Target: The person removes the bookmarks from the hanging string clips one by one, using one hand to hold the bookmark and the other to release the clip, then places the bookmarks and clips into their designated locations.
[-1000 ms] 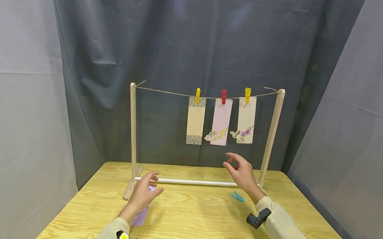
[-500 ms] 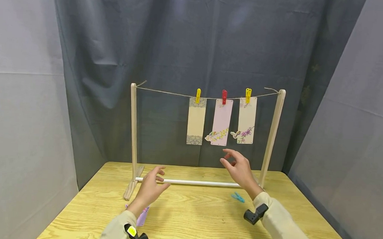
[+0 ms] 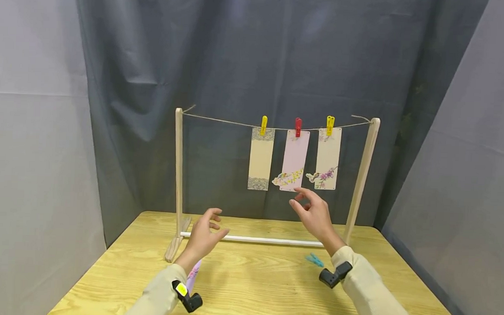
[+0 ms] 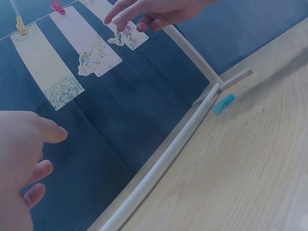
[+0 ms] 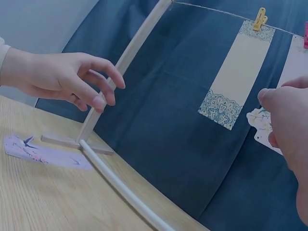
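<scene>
Three cards are hanging in a row from the string (image 3: 220, 120): a cream lace-patterned card (image 3: 260, 158) and a white floral card (image 3: 328, 153) under yellow pegs, with a pink card (image 3: 295, 152) between them under a red peg (image 3: 298, 127). The left hand (image 3: 203, 237) is hovering in front of the white rod (image 3: 274, 241), fingers loosely bent and thumb standing apart. The right hand (image 3: 314, 215) is hovering higher, its thumb and forefinger curving toward each other with a gap between. In the head view its forefinger is overlapping the pink card's lower edge; contact there cannot be told. A lavender card (image 5: 45, 152) is lying on the desk (image 3: 252, 278), near the left wooden post (image 3: 178, 173). A blue peg (image 3: 314, 260) is lying near the rod's right end.
</scene>
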The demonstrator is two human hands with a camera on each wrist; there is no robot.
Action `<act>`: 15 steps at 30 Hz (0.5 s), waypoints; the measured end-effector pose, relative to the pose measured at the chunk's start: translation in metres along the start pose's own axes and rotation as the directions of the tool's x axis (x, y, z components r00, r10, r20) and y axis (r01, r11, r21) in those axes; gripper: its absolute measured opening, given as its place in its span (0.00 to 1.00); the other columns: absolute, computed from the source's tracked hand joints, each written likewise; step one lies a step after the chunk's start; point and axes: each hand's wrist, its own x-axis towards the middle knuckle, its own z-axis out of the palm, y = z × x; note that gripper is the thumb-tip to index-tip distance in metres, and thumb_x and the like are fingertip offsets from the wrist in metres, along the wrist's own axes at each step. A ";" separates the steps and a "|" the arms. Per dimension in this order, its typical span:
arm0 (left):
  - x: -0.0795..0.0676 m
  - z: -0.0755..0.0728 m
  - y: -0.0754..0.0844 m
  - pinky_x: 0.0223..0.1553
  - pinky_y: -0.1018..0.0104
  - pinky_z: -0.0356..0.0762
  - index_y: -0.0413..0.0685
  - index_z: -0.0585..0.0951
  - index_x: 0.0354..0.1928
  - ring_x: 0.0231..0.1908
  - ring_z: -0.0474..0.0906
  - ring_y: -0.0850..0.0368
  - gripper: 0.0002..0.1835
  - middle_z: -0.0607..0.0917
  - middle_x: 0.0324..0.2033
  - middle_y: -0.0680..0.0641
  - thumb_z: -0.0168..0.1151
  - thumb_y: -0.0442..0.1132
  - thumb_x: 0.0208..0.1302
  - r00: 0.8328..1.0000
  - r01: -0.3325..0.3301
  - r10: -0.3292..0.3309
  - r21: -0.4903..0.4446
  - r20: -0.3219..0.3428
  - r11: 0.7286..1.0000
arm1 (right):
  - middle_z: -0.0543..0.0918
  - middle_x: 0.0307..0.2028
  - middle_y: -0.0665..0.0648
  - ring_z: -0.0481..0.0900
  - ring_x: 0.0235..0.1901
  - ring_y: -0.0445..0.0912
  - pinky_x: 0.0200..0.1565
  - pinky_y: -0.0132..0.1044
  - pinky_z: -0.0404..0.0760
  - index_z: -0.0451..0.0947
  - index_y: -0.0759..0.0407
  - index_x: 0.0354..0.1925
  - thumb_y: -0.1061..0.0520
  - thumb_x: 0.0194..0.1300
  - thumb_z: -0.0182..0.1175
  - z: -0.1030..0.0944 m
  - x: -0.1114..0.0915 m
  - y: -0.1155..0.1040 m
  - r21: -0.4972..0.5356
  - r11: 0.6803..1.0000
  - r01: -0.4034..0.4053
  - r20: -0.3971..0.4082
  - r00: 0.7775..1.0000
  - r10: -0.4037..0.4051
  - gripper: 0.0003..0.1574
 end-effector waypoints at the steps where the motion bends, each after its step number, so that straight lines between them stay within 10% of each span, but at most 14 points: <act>1: 0.002 0.001 0.001 0.38 0.54 0.84 0.46 0.75 0.65 0.48 0.82 0.41 0.31 0.81 0.50 0.42 0.75 0.33 0.62 1.000 0.004 -0.004 -0.002 0.000 1.000 | 0.84 0.43 0.58 0.71 0.15 0.40 0.19 0.35 0.71 0.80 0.60 0.63 0.56 0.70 0.69 -0.001 0.001 0.000 0.002 1.000 -0.004 -0.003 1.000 0.004 0.25; 15: 0.032 0.013 0.009 0.44 0.51 0.83 0.47 0.74 0.67 0.50 0.81 0.42 0.31 0.80 0.52 0.43 0.75 0.35 0.63 1.000 0.007 -0.007 0.010 0.006 1.000 | 0.83 0.43 0.56 0.71 0.14 0.40 0.18 0.35 0.70 0.79 0.59 0.64 0.55 0.71 0.69 0.004 0.017 -0.014 0.033 0.999 0.015 -0.007 1.000 -0.015 0.26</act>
